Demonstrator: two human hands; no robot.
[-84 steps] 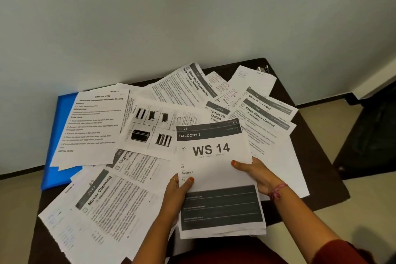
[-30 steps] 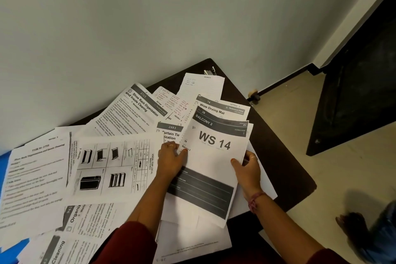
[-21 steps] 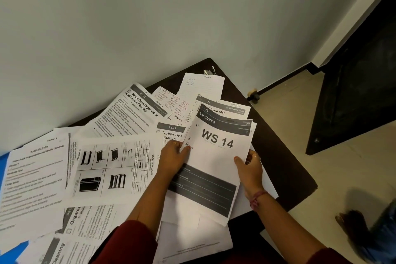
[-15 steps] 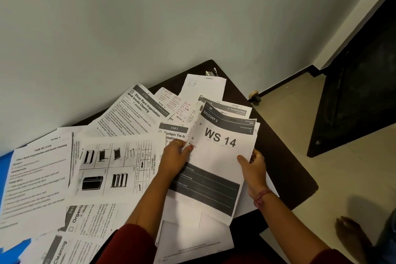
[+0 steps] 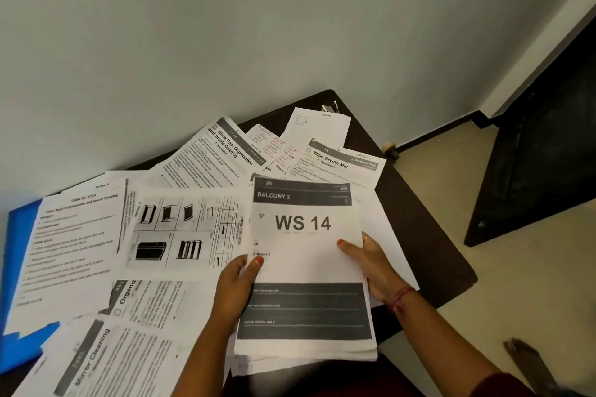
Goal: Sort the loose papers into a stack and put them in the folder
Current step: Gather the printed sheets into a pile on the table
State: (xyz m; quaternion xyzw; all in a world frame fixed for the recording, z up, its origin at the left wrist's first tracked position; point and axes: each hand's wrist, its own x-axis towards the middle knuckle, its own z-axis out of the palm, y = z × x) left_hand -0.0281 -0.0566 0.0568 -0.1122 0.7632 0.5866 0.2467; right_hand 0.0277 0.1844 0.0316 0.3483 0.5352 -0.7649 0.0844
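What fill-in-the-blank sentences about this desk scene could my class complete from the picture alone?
1. Both hands, left and right, hold a stack whose top sheet reads WS ____.
2. The folder under the papers at the table's left edge is ____ in colour.
3. The sheet beyond the stack is headed Wipe Drying ____.
4. The right wrist wears a ____.

Missing words: 14; blue; Mat; bracelet
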